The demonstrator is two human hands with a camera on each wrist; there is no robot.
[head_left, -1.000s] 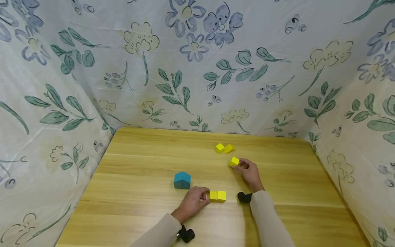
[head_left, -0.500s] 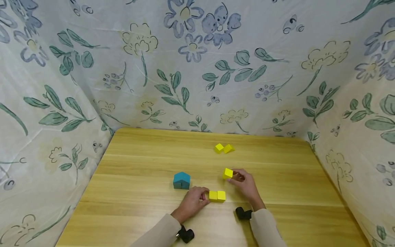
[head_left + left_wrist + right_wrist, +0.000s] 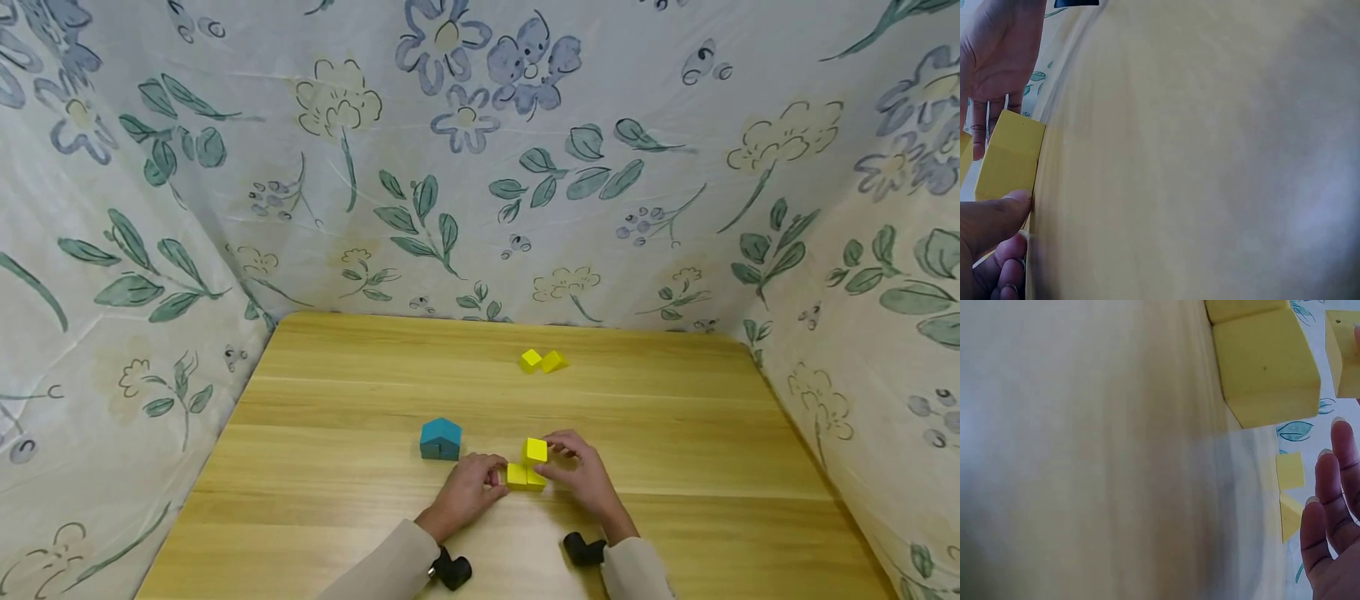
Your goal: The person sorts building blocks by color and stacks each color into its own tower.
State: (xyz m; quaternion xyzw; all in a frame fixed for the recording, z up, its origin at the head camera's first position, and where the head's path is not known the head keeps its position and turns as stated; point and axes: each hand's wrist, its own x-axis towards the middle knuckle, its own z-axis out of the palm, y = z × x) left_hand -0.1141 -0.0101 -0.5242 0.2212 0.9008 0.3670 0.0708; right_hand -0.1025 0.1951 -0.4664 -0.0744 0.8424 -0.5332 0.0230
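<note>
Two yellow cubes stand side by side on the table, the left cube (image 3: 517, 476) and the right cube (image 3: 1266, 369). At the left cube's outer side, my left hand (image 3: 467, 493) holds it between thumb and fingers; the thumb (image 3: 1007, 212) meets its corner in the left wrist view. My right hand (image 3: 588, 479) pinches a third yellow cube (image 3: 536, 451) just above the right cube. In the right wrist view, a gap separates this held cube (image 3: 1344, 356) from the pair. The other fingers (image 3: 1332, 494) of the right hand extend loosely.
Left of the pair, a blue house-shaped block piece (image 3: 441, 439) stands on the wooden table (image 3: 337, 400). Farther back are a yellow cube (image 3: 531, 360) and a yellow triangular block (image 3: 554, 361). Floral cloth (image 3: 465, 208) hangs behind and along both sides.
My right hand has carried its yellow cube toward me and leftward, from near the back blocks to above the right cube. The left hand has stayed at the left cube.
</note>
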